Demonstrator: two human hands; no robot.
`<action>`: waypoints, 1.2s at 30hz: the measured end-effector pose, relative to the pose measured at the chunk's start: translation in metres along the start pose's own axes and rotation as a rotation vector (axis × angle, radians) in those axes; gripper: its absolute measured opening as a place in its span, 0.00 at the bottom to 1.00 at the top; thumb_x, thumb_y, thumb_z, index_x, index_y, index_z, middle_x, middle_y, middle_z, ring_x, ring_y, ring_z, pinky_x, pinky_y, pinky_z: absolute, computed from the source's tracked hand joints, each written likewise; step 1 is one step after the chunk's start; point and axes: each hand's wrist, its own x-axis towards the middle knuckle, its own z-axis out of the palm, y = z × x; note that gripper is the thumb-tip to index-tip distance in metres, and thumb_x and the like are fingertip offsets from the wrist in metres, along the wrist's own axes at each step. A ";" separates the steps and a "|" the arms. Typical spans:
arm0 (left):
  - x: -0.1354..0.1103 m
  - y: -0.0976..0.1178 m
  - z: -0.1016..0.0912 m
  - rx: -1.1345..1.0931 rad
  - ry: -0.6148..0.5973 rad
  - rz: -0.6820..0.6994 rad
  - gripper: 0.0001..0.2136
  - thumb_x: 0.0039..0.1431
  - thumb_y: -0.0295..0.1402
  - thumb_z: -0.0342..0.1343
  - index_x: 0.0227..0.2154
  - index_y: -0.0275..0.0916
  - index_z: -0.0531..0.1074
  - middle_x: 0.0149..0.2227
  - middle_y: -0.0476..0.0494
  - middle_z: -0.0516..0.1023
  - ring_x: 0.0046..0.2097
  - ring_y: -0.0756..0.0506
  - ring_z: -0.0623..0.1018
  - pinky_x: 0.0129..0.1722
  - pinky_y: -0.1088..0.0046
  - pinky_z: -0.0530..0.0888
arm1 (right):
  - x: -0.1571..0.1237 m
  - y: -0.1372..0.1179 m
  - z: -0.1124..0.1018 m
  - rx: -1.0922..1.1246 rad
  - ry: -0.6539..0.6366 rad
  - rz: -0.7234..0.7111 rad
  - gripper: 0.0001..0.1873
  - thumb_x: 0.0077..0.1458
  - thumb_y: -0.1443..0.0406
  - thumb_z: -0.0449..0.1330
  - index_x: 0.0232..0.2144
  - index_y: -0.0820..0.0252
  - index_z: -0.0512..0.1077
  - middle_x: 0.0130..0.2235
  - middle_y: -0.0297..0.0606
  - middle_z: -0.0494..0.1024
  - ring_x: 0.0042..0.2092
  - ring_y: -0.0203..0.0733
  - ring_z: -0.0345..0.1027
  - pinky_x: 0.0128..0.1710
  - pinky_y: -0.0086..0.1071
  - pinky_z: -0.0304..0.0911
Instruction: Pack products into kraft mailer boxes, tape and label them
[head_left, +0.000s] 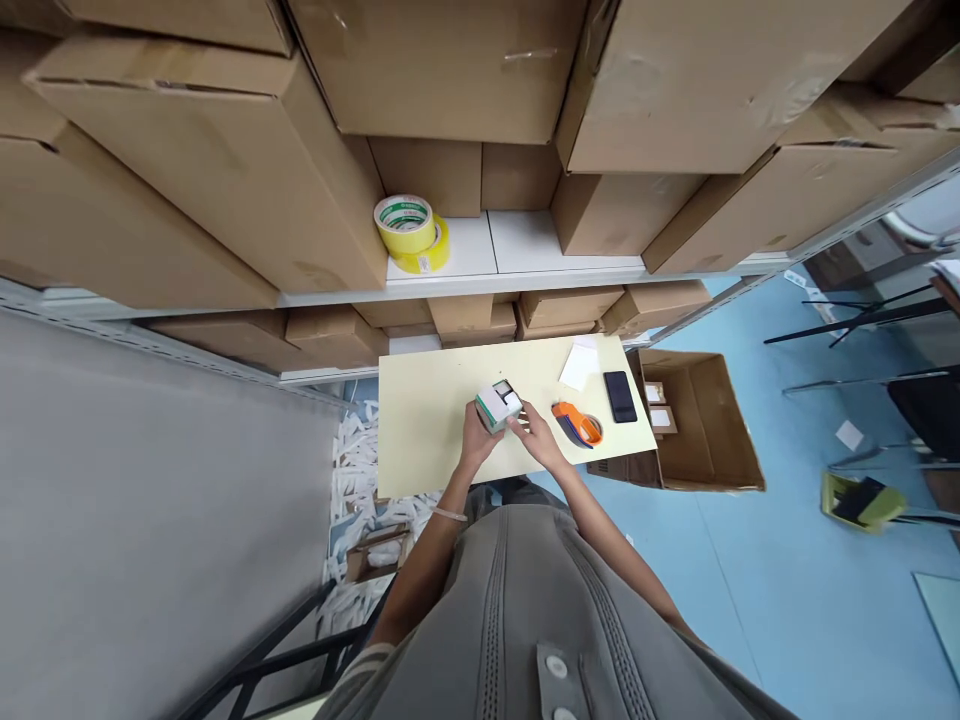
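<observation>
Currently mid-handling, by the look of it: one small white-and-green carton (499, 402) is up in the hands over the middle of the cream tabletop (420, 400). Left hand (478, 437) is curled round the carton's left and near sides, holding it. Right hand (536, 437) is at its right side, fingers bent, thumb apart; can't tell if it grips or just touches. Carton top shows a dark patch at the far corner; too small to tell open flap from print, so closed or not stays unjudged. Picking up is done; setting down isn't.

Other stuff: orange tape dispenser (577, 424) on the tabletop's right half, just beside the right hand, likeliest thing to get bumped. Black smartphone (620, 397) near the tabletop's right edge, white paper slips (579, 364) by its far edge. Big open cardboard box (712, 420) right of the tabletop, two small packages (663, 420) inside. Yellow tape rolls (405, 238) on the shelf (457, 250) beyond the tabletop; shelving limits reach that way. White paper strips (356, 465) heaped left of the tabletop, lower down.
</observation>
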 end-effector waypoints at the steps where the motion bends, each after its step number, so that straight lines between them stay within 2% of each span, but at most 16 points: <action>1: 0.004 -0.003 0.004 0.010 0.012 0.012 0.30 0.35 0.31 0.70 0.43 0.38 0.63 0.44 0.41 0.74 0.47 0.41 0.76 0.44 0.65 0.73 | 0.005 0.002 0.000 -0.004 0.006 0.008 0.27 0.64 0.57 0.51 0.63 0.55 0.58 0.58 0.46 0.72 0.54 0.44 0.70 0.49 0.39 0.69; 5: 0.014 -0.018 0.010 0.030 0.047 0.030 0.25 0.39 0.29 0.66 0.42 0.38 0.63 0.43 0.41 0.74 0.47 0.41 0.76 0.47 0.64 0.73 | 0.019 0.014 0.001 -0.096 -0.002 0.062 0.23 0.65 0.59 0.50 0.61 0.55 0.62 0.58 0.45 0.72 0.54 0.45 0.71 0.51 0.40 0.68; 8: 0.016 -0.032 0.006 0.034 0.060 0.014 0.26 0.38 0.28 0.65 0.44 0.37 0.64 0.43 0.41 0.74 0.48 0.42 0.76 0.48 0.64 0.72 | 0.022 0.022 0.002 -0.114 -0.048 0.097 0.20 0.66 0.60 0.49 0.57 0.53 0.65 0.54 0.41 0.76 0.48 0.42 0.74 0.49 0.38 0.68; 12: 0.015 -0.043 -0.003 0.056 0.046 -0.033 0.29 0.36 0.30 0.66 0.45 0.37 0.63 0.45 0.40 0.72 0.49 0.41 0.76 0.50 0.62 0.71 | 0.022 0.029 0.007 -0.192 -0.107 0.108 0.17 0.64 0.63 0.52 0.54 0.55 0.67 0.53 0.41 0.76 0.46 0.41 0.75 0.47 0.35 0.68; 14: 0.013 -0.039 -0.006 0.049 0.033 -0.036 0.33 0.35 0.33 0.69 0.47 0.37 0.62 0.48 0.37 0.71 0.51 0.40 0.75 0.51 0.62 0.71 | 0.020 0.028 0.011 -0.245 -0.126 0.120 0.18 0.64 0.63 0.53 0.55 0.56 0.66 0.54 0.42 0.75 0.45 0.40 0.75 0.47 0.35 0.68; 17: 0.007 -0.021 -0.008 0.040 0.026 0.021 0.38 0.39 0.37 0.70 0.53 0.38 0.58 0.55 0.33 0.66 0.57 0.39 0.71 0.56 0.61 0.68 | 0.020 0.021 0.011 -0.277 -0.127 0.091 0.20 0.64 0.63 0.52 0.57 0.57 0.64 0.55 0.44 0.73 0.46 0.40 0.74 0.46 0.35 0.67; 19: 0.000 -0.005 -0.009 0.082 0.051 0.061 0.36 0.44 0.38 0.69 0.55 0.40 0.58 0.59 0.33 0.63 0.62 0.39 0.66 0.61 0.59 0.63 | 0.021 0.012 0.006 -0.292 -0.092 0.013 0.23 0.65 0.63 0.50 0.61 0.57 0.61 0.56 0.45 0.71 0.48 0.41 0.72 0.47 0.35 0.67; 21: -0.007 0.010 -0.012 0.123 0.070 0.088 0.31 0.50 0.39 0.66 0.55 0.41 0.59 0.60 0.34 0.62 0.64 0.39 0.63 0.63 0.59 0.61 | 0.022 0.002 -0.001 -0.346 -0.057 -0.129 0.25 0.66 0.64 0.49 0.64 0.55 0.58 0.58 0.45 0.69 0.53 0.43 0.69 0.51 0.37 0.66; 23: -0.013 0.020 -0.016 0.125 0.086 0.119 0.27 0.56 0.39 0.61 0.57 0.42 0.58 0.61 0.34 0.61 0.64 0.40 0.64 0.62 0.60 0.63 | 0.025 -0.008 -0.007 -0.453 -0.060 -0.294 0.24 0.65 0.65 0.49 0.63 0.52 0.61 0.60 0.45 0.67 0.58 0.45 0.63 0.55 0.41 0.62; 26: -0.019 0.028 -0.024 0.195 0.149 0.197 0.22 0.63 0.35 0.52 0.59 0.42 0.58 0.60 0.35 0.61 0.63 0.42 0.64 0.59 0.63 0.67 | 0.028 -0.015 -0.009 -0.627 -0.093 -0.428 0.17 0.65 0.67 0.51 0.51 0.53 0.73 0.63 0.45 0.63 0.62 0.50 0.56 0.58 0.45 0.57; 28: -0.021 0.029 -0.030 0.342 0.141 0.227 0.18 0.64 0.31 0.47 0.56 0.42 0.63 0.59 0.35 0.62 0.60 0.43 0.68 0.56 0.63 0.70 | 0.029 -0.016 -0.007 -0.691 -0.083 -0.426 0.13 0.65 0.66 0.52 0.44 0.56 0.76 0.62 0.47 0.64 0.61 0.51 0.58 0.56 0.45 0.57; 32: -0.021 0.029 -0.038 0.613 0.037 0.247 0.16 0.65 0.26 0.43 0.49 0.42 0.71 0.59 0.36 0.61 0.51 0.44 0.75 0.47 0.65 0.75 | 0.027 -0.015 -0.002 -0.755 -0.052 -0.378 0.14 0.66 0.61 0.51 0.42 0.60 0.75 0.57 0.48 0.69 0.53 0.50 0.64 0.51 0.42 0.59; 36: -0.014 0.024 -0.039 0.786 0.008 0.331 0.17 0.63 0.24 0.43 0.46 0.43 0.74 0.57 0.39 0.66 0.54 0.42 0.75 0.51 0.62 0.75 | 0.025 -0.017 -0.002 -0.802 -0.064 -0.314 0.13 0.64 0.64 0.52 0.44 0.61 0.73 0.55 0.48 0.69 0.51 0.49 0.65 0.50 0.41 0.59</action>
